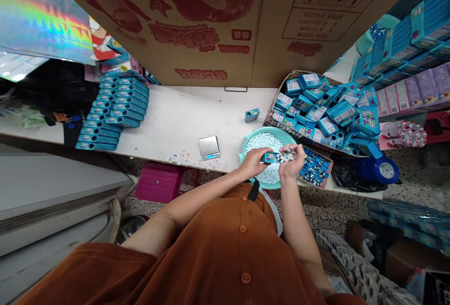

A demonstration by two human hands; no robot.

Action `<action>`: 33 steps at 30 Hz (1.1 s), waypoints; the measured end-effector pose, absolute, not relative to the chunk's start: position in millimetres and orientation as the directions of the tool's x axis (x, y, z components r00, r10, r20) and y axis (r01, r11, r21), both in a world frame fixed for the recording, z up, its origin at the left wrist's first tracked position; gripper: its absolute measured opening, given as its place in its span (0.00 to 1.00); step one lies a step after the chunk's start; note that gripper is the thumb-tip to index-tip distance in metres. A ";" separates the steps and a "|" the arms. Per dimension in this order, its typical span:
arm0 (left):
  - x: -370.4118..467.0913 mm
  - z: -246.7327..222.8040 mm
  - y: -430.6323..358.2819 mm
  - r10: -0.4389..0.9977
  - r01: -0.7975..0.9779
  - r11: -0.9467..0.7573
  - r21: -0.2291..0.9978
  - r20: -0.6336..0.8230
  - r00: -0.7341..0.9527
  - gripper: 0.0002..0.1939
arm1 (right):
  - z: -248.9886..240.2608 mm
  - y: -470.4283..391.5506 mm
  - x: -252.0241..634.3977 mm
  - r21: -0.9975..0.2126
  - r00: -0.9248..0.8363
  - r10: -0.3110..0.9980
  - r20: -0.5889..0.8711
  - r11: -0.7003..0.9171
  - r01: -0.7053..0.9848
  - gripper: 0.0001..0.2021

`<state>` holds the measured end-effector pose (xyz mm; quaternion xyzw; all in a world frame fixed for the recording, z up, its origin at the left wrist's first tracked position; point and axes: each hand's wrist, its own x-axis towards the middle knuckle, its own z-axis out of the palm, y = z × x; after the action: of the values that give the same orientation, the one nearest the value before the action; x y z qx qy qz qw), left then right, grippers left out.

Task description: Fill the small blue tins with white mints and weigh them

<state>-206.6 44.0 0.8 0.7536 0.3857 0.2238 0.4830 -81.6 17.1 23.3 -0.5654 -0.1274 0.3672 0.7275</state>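
Over a mint-green basin (242,144) my left hand (258,162) is closed around a small blue box (270,157) lying on its side. Its end faces my right hand (292,165), which is cupped and closed around a heap of small white candies (286,155). The candies lie against the end of the box. More white candies (264,141) fill the basin beneath both hands. Another small blue box (252,115) stands alone on the white table behind the basin.
A carton heaped with blue boxes (325,108) stands right of the basin, beside a tray of blue caps (314,168). A small scale (209,147) lies to the left. Stacked blue boxes (112,108) are farther left. A large cardboard box (211,61) blocks the back.
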 end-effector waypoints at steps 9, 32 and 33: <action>-206.8 -2.9 40.8 0.829 0.377 -0.161 0.912 -0.082 0.553 0.22 | 23.4 19.0 -81.8 -0.900 0.683 0.704 -0.194 0.148 -0.409 0.15; -202.9 -6.4 25.4 0.854 0.361 -0.057 0.931 -0.143 0.501 0.23 | 28.1 10.3 -87.3 -0.931 0.738 0.637 -0.221 0.087 -0.354 0.21; -202.3 -7.0 24.3 0.858 0.352 -0.022 0.936 -0.163 0.487 0.23 | 29.2 9.9 -87.6 -0.938 0.737 0.641 -0.212 0.078 -0.337 0.21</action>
<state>-202.3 24.3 -7.0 0.6749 0.4484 0.2356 0.5366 -87.6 9.9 29.2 -0.5886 -0.1291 0.3386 0.7226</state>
